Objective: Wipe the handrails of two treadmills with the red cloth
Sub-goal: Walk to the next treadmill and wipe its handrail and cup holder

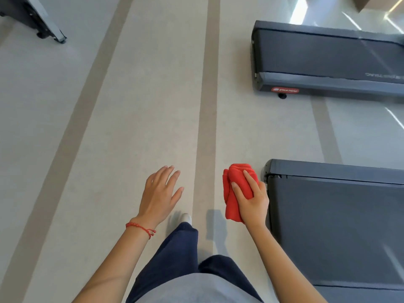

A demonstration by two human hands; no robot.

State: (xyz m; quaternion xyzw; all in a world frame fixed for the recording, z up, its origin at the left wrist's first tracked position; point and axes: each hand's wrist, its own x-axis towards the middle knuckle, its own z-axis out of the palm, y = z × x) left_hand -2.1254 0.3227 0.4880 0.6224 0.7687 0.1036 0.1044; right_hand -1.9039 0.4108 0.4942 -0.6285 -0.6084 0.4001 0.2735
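Observation:
My right hand [251,200] grips a bunched red cloth [235,189], held in the air just left of the rear end of the near treadmill [336,226]. My left hand [160,193] is open with fingers spread, palm down, holding nothing; a red string bracelet circles its wrist. A second treadmill [323,60] lies farther ahead on the right, its belt end facing left. Only the decks of both treadmills show; no handrail is in view.
Pale floor [131,127] with darker stripes running ahead. The base of another machine [32,18] sits at the top left. My dark trousers and one white shoe [185,218] show below my hands.

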